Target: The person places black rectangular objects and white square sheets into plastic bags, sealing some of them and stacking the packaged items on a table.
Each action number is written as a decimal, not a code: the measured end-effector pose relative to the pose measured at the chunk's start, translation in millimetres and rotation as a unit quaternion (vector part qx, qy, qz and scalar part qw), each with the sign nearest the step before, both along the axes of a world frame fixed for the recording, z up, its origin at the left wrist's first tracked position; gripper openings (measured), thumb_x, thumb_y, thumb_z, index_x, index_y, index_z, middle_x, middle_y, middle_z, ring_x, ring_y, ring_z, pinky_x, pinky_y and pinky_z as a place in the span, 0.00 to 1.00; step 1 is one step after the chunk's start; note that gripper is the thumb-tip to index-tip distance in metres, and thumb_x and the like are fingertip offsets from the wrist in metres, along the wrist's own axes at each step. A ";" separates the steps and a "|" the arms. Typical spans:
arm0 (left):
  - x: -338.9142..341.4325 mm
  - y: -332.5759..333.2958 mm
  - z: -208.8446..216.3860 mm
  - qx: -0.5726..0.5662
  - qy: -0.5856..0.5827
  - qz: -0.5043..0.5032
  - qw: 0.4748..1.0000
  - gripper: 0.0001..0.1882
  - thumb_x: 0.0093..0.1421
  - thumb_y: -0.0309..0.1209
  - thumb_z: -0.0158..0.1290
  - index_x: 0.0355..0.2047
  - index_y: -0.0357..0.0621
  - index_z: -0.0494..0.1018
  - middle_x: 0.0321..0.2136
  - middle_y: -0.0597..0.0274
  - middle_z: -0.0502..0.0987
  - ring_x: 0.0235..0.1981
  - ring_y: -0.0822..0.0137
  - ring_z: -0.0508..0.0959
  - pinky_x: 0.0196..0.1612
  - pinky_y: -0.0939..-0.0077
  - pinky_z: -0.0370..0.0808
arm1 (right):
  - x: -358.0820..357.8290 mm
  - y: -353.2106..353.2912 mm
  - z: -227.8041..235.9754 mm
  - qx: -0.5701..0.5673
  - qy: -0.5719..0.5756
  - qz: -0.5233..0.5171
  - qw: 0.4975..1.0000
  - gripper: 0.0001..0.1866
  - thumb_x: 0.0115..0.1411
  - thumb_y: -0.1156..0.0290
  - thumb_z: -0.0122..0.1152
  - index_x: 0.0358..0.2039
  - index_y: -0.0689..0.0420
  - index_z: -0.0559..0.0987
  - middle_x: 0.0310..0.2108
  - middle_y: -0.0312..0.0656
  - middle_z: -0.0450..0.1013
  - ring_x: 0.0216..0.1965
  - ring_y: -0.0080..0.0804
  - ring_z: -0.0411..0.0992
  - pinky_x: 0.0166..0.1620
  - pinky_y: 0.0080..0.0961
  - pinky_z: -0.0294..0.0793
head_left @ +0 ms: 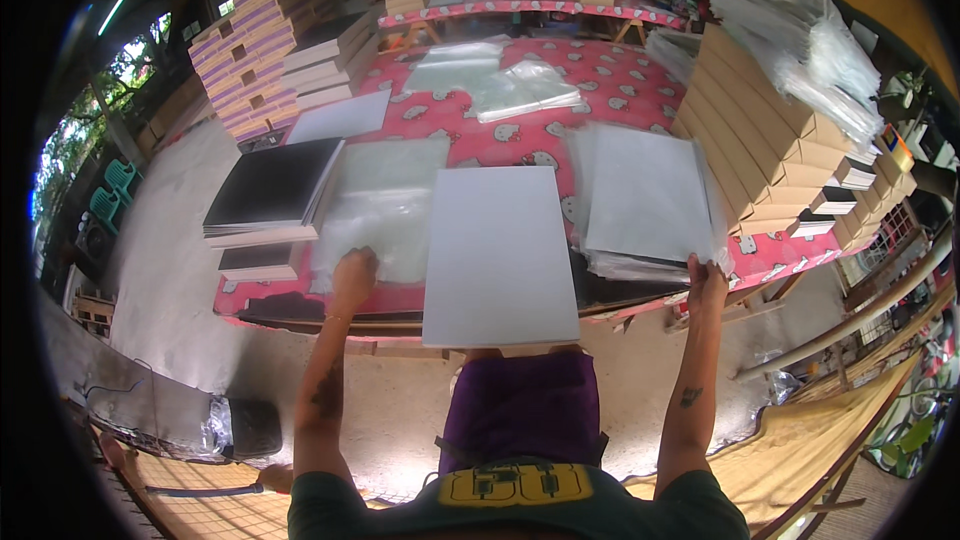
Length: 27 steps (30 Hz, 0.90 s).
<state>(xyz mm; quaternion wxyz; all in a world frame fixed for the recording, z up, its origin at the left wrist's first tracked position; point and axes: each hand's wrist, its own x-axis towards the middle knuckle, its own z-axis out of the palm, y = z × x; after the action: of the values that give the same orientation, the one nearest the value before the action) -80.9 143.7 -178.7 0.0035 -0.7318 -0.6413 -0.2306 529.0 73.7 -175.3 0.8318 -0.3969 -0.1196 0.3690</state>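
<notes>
My left hand (355,280) is closed, its fingers curled over the near part of a pile of clear plastic sleeves (385,210). Anything between those fingertips is hidden. On the right, my right hand (708,278) pinches the near right corner of a plastic-sleeved sheet (648,195), the top one of a pile with loose film round its edges. Between my hands a stack of white sheets (500,255) lies squared up, its front edge jutting past the table edge. Left of the sleeves sits a stack of black-topped pads (270,190).
Tall brown cartons (750,130) rise at the right, with plastic bags (810,50) on top. Striped boxes (245,65) stand at the far left. More sleeves (525,90) lie farther back on the pink patterned tablecloth (620,70). A second table (530,7) stands beyond.
</notes>
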 end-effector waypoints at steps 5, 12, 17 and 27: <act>-10.6 -1.6 8.1 0.056 -0.106 0.010 0.993 0.12 0.60 0.35 0.49 0.31 0.38 0.73 0.23 0.47 0.75 0.27 0.50 0.76 0.32 0.59 0.72 | -49.7 -19.7 27.3 -0.136 -0.237 -0.150 0.950 0.27 0.62 0.72 0.51 0.57 0.68 0.56 0.49 0.56 0.57 0.39 0.37 0.70 0.42 0.28 0.76; 165.4 -48.7 101.7 -0.242 -0.497 -0.248 0.795 0.14 0.61 0.34 0.51 0.43 0.39 0.73 0.30 0.60 0.72 0.30 0.72 0.74 0.27 0.79 0.76 | -244.9 -35.6 41.8 0.077 -0.264 0.462 0.843 0.18 0.61 0.68 0.56 0.50 0.61 0.72 0.46 0.40 0.70 0.47 0.23 0.66 0.46 0.24 0.68; 212.7 -86.1 107.6 0.135 -0.348 -0.129 0.919 0.10 0.57 0.27 0.55 0.38 0.36 0.74 0.29 0.55 0.73 0.28 0.68 0.74 0.26 0.76 0.75 | -269.6 -24.6 72.0 0.094 -0.091 0.370 0.920 0.09 0.63 0.74 0.51 0.41 0.63 0.76 0.34 0.34 0.75 0.35 0.16 0.70 0.41 0.16 0.68; 196.7 -71.9 75.3 0.244 -0.257 -0.102 0.929 0.06 0.61 0.26 0.49 0.29 0.35 0.69 0.24 0.50 0.71 0.22 0.51 0.71 0.26 0.66 0.66 | -258.3 -43.0 53.6 0.056 -0.083 0.334 0.937 0.03 0.58 0.74 0.60 0.30 0.54 0.74 0.27 0.32 0.74 0.31 0.20 0.72 0.39 0.25 0.74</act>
<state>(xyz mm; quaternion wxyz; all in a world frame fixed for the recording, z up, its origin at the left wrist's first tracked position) 115.9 71.7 -103.4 -0.0063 -0.6855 -0.4659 -0.5594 270.7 30.7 -121.7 0.6693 -0.3157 -0.3340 0.5838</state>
